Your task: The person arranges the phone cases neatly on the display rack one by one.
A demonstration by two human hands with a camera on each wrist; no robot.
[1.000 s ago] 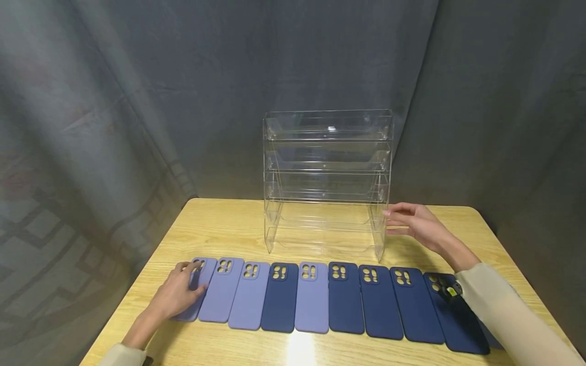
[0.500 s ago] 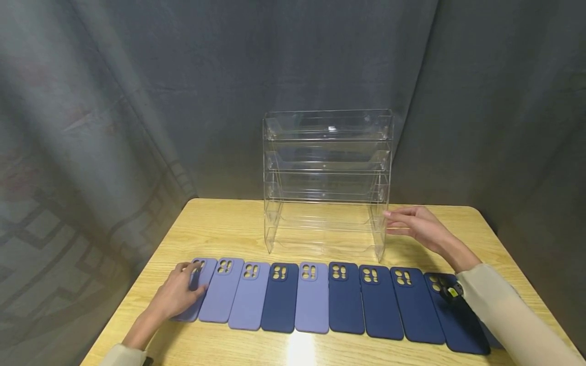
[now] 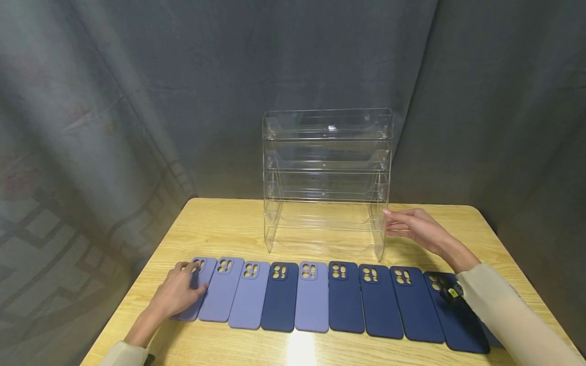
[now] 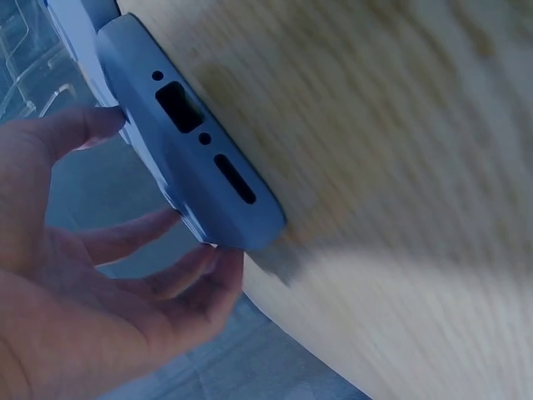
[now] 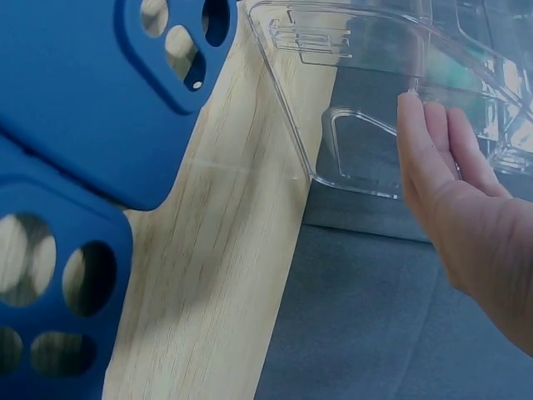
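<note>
A row of phone cases lies across the wooden table, lavender ones mostly left and navy ones mostly right. My left hand (image 3: pixel 173 292) spans the leftmost lavender phone case (image 3: pixel 194 307). In the left wrist view its thumb meets one long edge and the fingers the other; the phone case (image 4: pixel 200 167) shows its port cutouts. A clear acrylic rack (image 3: pixel 326 170) with several tiers stands behind the row. Fairly straight fingers of my right hand (image 3: pixel 418 227) touch the rack's right side, low down; the right wrist view shows this hand (image 5: pixel 466 183) against the clear panel (image 5: pixel 358 83).
One lavender phone case (image 3: pixel 312 300) sits between navy ones. A navy phone case (image 3: pixel 458 320) at the right end is partly under the right sleeve (image 3: pixel 508 305), with another just showing beside it. Grey curtains (image 3: pixel 229 76) hang behind the table (image 3: pixel 220 218).
Both hands keep nearly the same places. The right hand's fingers have drawn slightly closer together and lower against the rack.
</note>
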